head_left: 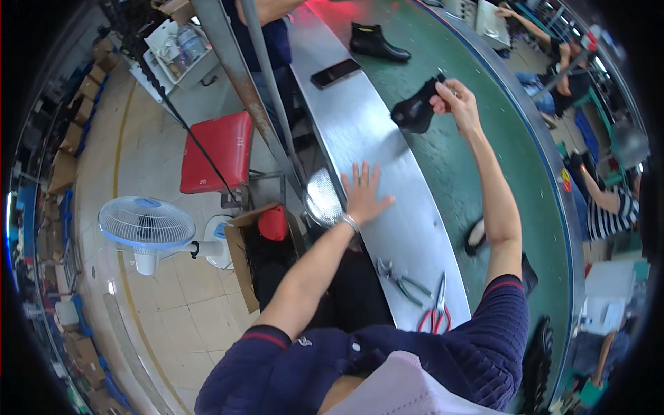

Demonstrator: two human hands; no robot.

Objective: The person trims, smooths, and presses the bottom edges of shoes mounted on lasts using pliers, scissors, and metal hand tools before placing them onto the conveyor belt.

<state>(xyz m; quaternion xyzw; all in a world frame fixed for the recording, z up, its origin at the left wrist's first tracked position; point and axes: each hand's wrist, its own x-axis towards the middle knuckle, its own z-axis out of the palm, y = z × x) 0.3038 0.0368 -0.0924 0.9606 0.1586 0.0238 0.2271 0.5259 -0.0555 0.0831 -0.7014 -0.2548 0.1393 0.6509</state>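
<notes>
My right hand (pixel 454 104) pinches a black ankle boot (pixel 416 111) by its upper edge and holds it up over the green conveyor belt (pixel 449 166). The boot's toe points down and to the left. With fingers spread, my left hand (pixel 365 196) is over the near edge of the silver metal ledge (pixel 408 221); whether the palm presses on it I cannot tell. Nothing is in that hand. Closer to my body on the ledge are green-handled pliers (pixel 408 283) and red-handled scissors (pixel 437 308).
A phone (pixel 335 73) lies farther along the ledge, and another black boot (pixel 378 43) stands on the belt. More dark footwear (pixel 476 235) is beside my right arm. To my left are a metal post (pixel 242 83), a red stool (pixel 216 152), a cardboard box (pixel 242 263) and a fan (pixel 146 225).
</notes>
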